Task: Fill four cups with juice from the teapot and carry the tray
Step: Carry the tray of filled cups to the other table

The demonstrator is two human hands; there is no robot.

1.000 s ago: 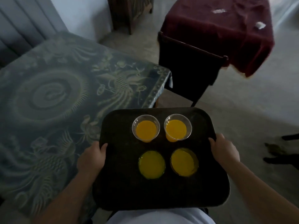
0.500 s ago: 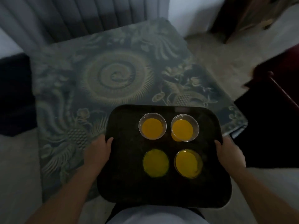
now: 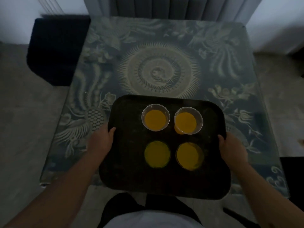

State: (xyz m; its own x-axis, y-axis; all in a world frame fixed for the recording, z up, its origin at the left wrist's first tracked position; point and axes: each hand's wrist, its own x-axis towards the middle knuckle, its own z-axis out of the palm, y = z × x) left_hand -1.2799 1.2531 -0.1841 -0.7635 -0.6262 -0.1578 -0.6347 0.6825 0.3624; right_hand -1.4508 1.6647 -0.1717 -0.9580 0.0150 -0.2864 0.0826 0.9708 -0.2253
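A dark rectangular tray (image 3: 128, 171) is held over the near part of a patterned table (image 3: 161, 73). My left hand (image 3: 100, 140) grips its left edge and my right hand (image 3: 232, 145) grips its right edge. On the tray stand several clear cups of orange juice: far left cup (image 3: 155, 117), far right cup (image 3: 188, 120), near left cup (image 3: 157, 154), near right cup (image 3: 189, 156). No teapot is in view.
The table has a blue-grey cloth with a round central motif and sits against a grey ribbed panel (image 3: 164, 7). A dark seat (image 3: 56, 48) stands at the table's far left. Grey floor (image 3: 24, 129) lies on both sides.
The view has swung left: the red-covered table and dark chair have left the frame, and I now face the patterned table squarely. Both hands keep their grip on the tray.
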